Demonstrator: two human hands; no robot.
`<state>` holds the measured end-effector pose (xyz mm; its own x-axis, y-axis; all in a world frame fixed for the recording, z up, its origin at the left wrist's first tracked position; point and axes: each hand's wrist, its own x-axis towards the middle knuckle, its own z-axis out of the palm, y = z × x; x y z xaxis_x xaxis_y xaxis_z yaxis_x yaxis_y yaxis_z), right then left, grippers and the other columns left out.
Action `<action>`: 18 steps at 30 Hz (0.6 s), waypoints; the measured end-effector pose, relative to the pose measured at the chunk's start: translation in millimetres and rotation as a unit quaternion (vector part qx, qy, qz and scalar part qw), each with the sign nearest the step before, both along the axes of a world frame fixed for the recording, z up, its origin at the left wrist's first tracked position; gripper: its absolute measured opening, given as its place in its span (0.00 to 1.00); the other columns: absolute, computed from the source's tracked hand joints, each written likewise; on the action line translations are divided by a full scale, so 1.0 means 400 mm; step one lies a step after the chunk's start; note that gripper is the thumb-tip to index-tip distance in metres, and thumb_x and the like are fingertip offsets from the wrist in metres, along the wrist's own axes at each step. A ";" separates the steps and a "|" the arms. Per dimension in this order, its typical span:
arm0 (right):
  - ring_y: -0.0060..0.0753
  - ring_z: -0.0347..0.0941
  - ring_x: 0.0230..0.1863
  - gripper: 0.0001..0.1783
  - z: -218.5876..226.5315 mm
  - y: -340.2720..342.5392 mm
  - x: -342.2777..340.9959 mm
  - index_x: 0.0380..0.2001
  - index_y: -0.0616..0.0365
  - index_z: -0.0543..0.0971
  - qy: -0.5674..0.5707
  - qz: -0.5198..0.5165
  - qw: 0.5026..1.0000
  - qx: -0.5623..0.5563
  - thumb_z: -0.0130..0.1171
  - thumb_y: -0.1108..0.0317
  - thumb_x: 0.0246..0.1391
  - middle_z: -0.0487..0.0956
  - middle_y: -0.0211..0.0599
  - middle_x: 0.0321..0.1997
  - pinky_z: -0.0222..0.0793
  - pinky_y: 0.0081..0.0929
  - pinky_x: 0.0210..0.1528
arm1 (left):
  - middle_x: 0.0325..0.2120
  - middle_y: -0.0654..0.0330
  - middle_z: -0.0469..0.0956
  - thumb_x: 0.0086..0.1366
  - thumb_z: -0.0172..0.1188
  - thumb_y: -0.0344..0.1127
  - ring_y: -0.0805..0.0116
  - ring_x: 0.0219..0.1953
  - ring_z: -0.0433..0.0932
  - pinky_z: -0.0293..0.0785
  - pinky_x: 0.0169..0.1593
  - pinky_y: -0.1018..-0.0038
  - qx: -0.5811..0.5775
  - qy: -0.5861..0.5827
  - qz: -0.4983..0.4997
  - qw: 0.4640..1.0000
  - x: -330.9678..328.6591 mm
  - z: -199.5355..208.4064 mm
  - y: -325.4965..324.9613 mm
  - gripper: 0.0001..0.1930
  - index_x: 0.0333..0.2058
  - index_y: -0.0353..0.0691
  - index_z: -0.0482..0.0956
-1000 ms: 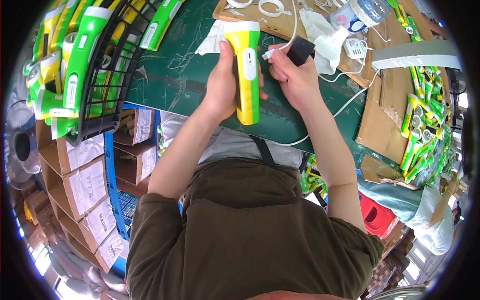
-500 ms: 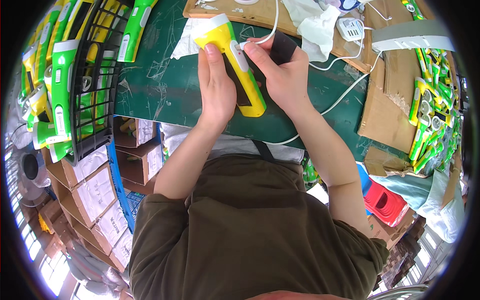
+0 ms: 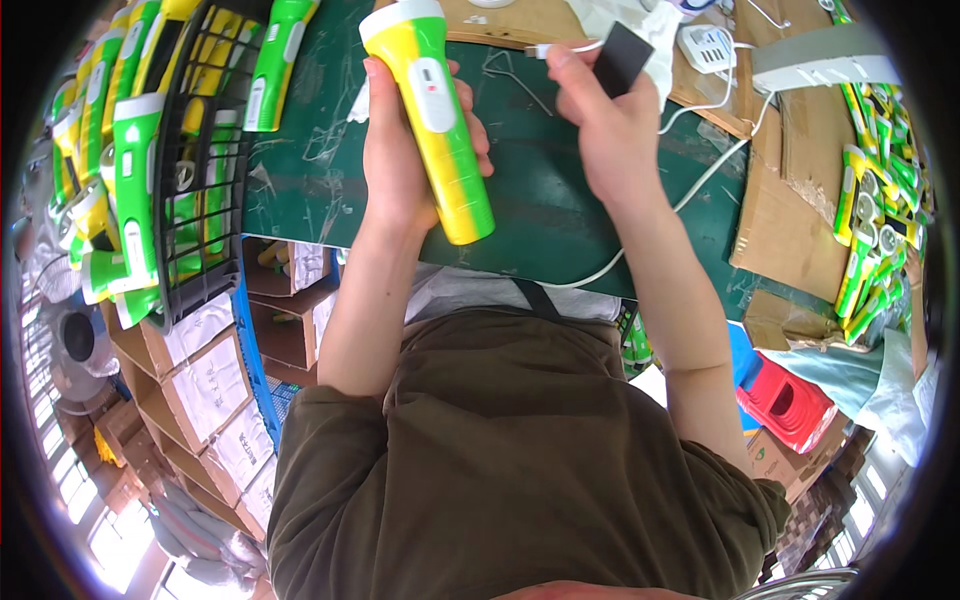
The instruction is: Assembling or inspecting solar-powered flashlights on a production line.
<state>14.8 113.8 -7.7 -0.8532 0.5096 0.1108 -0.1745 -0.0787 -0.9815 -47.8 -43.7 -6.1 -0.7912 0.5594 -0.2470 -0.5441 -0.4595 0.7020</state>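
Note:
My left hand is wrapped round a flashlight, green and yellow with a white head rim and a pale switch plate turned upward. It tilts over the green table, head pointing away from me. To its right, my right hand pinches the white plug of a charging cable between thumb and finger. A flat black rectangular piece rises from the same hand; what it is I cannot make out. Plug and flashlight are apart.
At left, a black wire basket holds several flashlights; another flashlight lies beside it. A white charging hub sits at the back right. Cardboard and a heap of flashlights lie far right. A white cable crosses the table.
The plug has come away from the flashlight's side as my right hand moved right and away. My left hand has shifted left and turned the flashlight, so its switch plate faces up.

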 end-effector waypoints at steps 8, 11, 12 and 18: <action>0.11 0.62 0.23 0.15 -0.044 -0.022 0.008 0.37 0.63 0.75 -0.012 -0.030 0.989 0.145 0.66 0.64 0.52 0.76 0.28 0.26 0.61 0.16 0.27 | 0.26 0.59 0.71 0.66 0.26 0.71 0.67 0.17 0.74 0.72 0.16 0.71 0.130 0.023 -0.091 0.987 -0.009 0.012 -0.036 0.41 0.51 0.35 0.66; 0.15 0.62 0.22 0.21 -0.037 -0.023 0.026 0.35 0.62 0.70 -0.006 -0.086 0.988 0.131 0.68 0.59 0.51 0.72 0.29 0.24 0.61 0.17 0.26 | 0.25 0.59 0.72 0.66 0.26 0.71 0.68 0.18 0.75 0.73 0.17 0.71 0.122 0.047 -0.099 0.987 0.005 0.017 -0.047 0.42 0.52 0.33 0.65; 0.16 0.63 0.22 0.23 -0.041 -0.021 0.033 0.36 0.62 0.70 -0.031 -0.059 0.980 0.185 0.69 0.57 0.49 0.72 0.29 0.23 0.61 0.17 0.26 | 0.25 0.59 0.72 0.66 0.26 0.71 0.67 0.18 0.75 0.74 0.19 0.70 0.096 0.054 -0.087 0.990 0.009 0.018 -0.045 0.42 0.52 0.32 0.65; 0.14 0.61 0.19 0.39 0.024 -0.033 0.082 0.54 0.63 0.69 -0.005 0.053 0.950 0.308 0.72 0.53 0.43 0.74 0.27 0.32 0.57 0.19 0.20 | 0.32 0.50 0.78 0.65 0.22 0.72 0.51 0.48 0.74 0.62 0.59 0.56 0.151 0.167 0.021 0.974 -0.007 -0.037 0.001 0.44 0.56 0.35 0.63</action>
